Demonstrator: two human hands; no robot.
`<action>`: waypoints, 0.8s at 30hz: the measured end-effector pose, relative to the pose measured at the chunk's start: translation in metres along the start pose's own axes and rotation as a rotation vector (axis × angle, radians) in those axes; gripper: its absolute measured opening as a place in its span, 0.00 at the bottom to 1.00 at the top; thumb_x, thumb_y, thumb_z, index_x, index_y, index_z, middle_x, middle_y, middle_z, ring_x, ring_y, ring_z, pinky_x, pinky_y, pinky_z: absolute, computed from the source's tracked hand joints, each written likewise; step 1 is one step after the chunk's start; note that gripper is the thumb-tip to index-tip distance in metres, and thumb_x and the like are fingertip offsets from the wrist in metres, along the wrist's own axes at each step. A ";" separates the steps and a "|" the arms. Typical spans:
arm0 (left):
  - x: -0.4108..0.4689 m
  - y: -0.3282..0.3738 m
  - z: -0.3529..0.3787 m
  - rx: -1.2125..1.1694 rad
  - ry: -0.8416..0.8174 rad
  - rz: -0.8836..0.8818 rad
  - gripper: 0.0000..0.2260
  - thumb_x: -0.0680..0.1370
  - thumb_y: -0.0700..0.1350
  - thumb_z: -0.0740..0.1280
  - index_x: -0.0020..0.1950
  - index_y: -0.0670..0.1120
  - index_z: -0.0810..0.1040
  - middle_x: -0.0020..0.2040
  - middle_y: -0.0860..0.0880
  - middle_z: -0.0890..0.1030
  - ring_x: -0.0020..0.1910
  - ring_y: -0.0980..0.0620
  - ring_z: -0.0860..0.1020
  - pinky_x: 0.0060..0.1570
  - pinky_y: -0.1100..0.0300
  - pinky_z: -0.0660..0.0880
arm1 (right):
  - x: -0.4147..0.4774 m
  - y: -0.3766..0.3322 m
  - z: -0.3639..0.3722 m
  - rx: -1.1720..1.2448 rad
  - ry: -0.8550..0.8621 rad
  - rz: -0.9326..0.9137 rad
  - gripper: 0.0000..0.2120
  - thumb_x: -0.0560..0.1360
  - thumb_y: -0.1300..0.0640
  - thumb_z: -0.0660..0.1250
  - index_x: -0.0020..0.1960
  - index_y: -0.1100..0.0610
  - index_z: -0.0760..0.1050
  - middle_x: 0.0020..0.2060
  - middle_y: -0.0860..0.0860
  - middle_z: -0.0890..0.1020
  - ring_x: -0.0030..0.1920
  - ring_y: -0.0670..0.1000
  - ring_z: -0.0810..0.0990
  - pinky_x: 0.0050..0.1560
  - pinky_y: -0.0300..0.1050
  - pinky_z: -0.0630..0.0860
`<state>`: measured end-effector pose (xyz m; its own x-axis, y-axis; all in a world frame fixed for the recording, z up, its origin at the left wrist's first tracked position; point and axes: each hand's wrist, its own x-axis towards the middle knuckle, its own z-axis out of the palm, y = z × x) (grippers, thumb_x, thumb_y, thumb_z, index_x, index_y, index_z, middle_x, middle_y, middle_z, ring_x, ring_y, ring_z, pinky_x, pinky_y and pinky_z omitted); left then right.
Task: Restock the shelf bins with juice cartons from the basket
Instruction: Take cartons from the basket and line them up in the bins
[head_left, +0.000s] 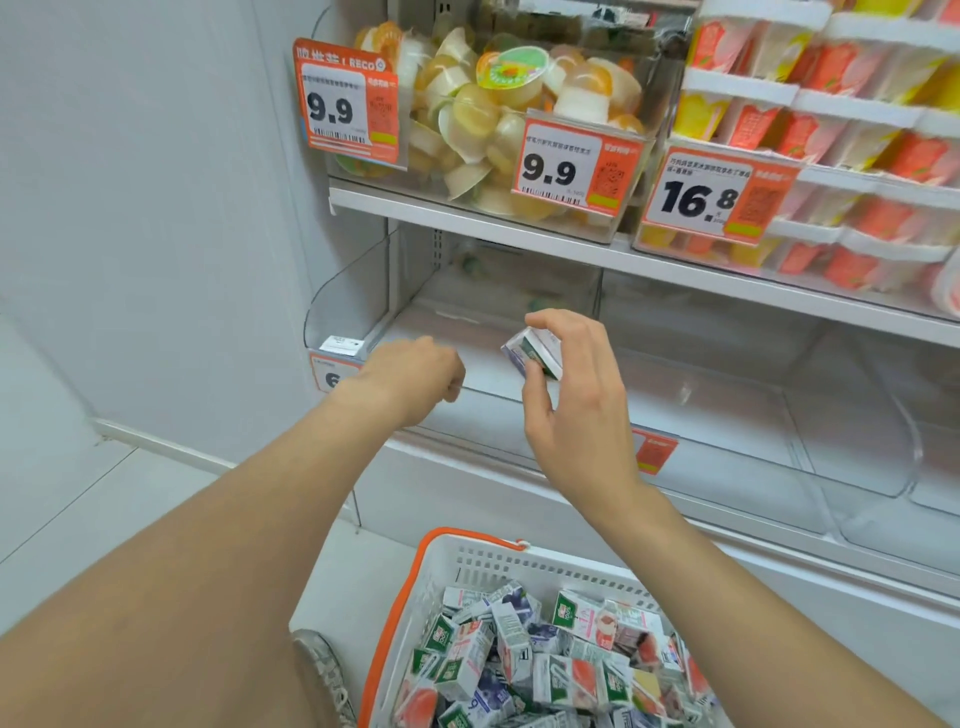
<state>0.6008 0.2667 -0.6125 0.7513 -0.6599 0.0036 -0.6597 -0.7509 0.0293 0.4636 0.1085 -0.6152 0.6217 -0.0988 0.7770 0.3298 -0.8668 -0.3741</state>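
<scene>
Left arm: bare, enters at 8 o'clock and reaches straight out to frame centre. The left grip (415, 379) is back-up, knuckles toward the shelf, fingers curled under at the front lip of the clear bin (340, 304). The palm is hidden, so I cannot tell whether it holds anything.

Right arm: comes up from 5 o'clock, with the wrist bent forward. The right grip (576, 410) sits just to the 3 o'clock side of the left one, not touching it. It is grasping a juice carton (530, 353), forefinger over the top and thumb under, with the other fingers loose and fanned.

The carton is tilted and held in the air over the lower shelf (727, 415), just off centre toward 12 o'clock.

At 6 o'clock is a white basket (483, 564) with an orange rim, heaped with loose cartons (545, 665) lying at all angles. A shoe (324, 670) is beside it at 7 o'clock.

From 12 to 2 o'clock the upper shelf carries a clear bin of jelly cups (467, 114) and orange price tags (558, 166).
</scene>
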 end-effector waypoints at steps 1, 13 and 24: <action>-0.003 0.001 0.000 -0.005 -0.007 -0.004 0.23 0.72 0.28 0.58 0.48 0.58 0.76 0.55 0.49 0.82 0.52 0.42 0.81 0.44 0.54 0.73 | -0.002 -0.001 -0.001 0.002 -0.001 -0.002 0.20 0.78 0.70 0.67 0.69 0.61 0.73 0.64 0.55 0.77 0.65 0.57 0.76 0.66 0.51 0.74; -0.035 0.053 -0.011 0.151 -0.115 -0.101 0.13 0.78 0.37 0.63 0.62 0.43 0.72 0.59 0.43 0.75 0.54 0.39 0.76 0.46 0.51 0.68 | -0.025 -0.002 -0.036 -0.031 -0.054 0.013 0.21 0.78 0.70 0.65 0.69 0.58 0.72 0.64 0.54 0.76 0.63 0.56 0.76 0.63 0.51 0.74; -0.016 0.179 0.000 -0.081 0.400 0.208 0.14 0.78 0.40 0.66 0.63 0.47 0.74 0.58 0.48 0.78 0.59 0.44 0.75 0.47 0.53 0.65 | -0.029 0.072 -0.128 -0.219 -0.086 0.285 0.25 0.75 0.64 0.68 0.70 0.55 0.70 0.61 0.52 0.77 0.57 0.56 0.78 0.56 0.53 0.76</action>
<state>0.4701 0.1429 -0.6071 0.5609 -0.7231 0.4031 -0.8056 -0.5889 0.0648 0.3789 -0.0136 -0.5997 0.7274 -0.3178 0.6082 -0.0193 -0.8954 -0.4448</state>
